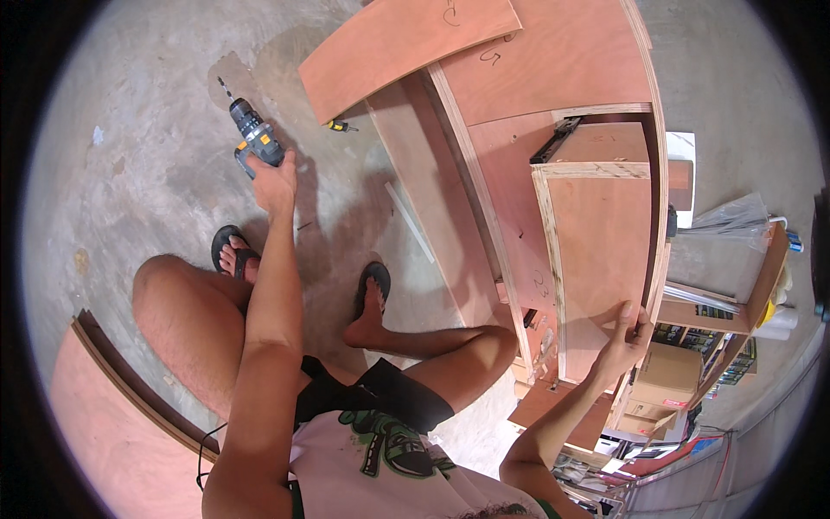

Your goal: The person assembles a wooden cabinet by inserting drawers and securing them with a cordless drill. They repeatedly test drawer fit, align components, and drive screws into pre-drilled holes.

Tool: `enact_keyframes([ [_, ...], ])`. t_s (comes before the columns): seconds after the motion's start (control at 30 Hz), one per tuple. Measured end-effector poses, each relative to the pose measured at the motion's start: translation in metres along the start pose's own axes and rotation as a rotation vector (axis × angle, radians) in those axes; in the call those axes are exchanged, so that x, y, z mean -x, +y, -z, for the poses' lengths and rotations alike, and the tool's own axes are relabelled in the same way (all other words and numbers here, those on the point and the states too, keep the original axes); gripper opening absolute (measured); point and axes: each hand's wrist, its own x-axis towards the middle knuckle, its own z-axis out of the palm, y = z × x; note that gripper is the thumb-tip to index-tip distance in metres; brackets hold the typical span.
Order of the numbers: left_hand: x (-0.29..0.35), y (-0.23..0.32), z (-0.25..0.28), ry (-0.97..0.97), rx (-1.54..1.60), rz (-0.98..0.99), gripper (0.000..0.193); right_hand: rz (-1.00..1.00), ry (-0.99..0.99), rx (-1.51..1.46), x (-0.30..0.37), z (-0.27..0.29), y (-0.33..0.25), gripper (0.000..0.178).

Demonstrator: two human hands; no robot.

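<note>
Two hands (275,183), drill (252,128), drawer (601,238), board (402,50) overlapping cabinet (558,69), cardboard box (670,374)

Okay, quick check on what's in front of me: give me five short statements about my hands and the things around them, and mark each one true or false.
1. The left hand holds a cordless drill. True.
2. The right hand is on the drill as well. False: it is at the edge of the wooden drawer.
3. The drill's bit points toward your knees. False: it points away from you.
4. A black slide rail shows at the far end of the drawer. True.
5. You are wearing closed boots. False: you have black flip-flops on.
</note>
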Motion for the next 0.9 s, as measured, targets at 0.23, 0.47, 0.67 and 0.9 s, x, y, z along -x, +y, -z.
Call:
enact_keyframes([
  [0.23,0.001,0.000,0.001,-0.015,0.009,0.000,0.088,-0.040,-0.028,0.064,-0.004,0.005,0.005,0.038],
  [0.47,0.002,-0.002,0.003,-0.008,0.022,-0.008,0.089,-0.128,-0.075,0.041,-0.008,0.003,-0.007,0.045],
  [0.67,-0.001,-0.002,0.002,-0.038,0.029,0.043,0.093,-0.106,-0.064,0.046,-0.004,0.007,-0.003,0.048],
  [0.9,-0.007,-0.011,-0.005,-0.004,0.042,0.013,0.092,-0.105,-0.073,0.001,-0.005,0.005,-0.009,0.044],
])
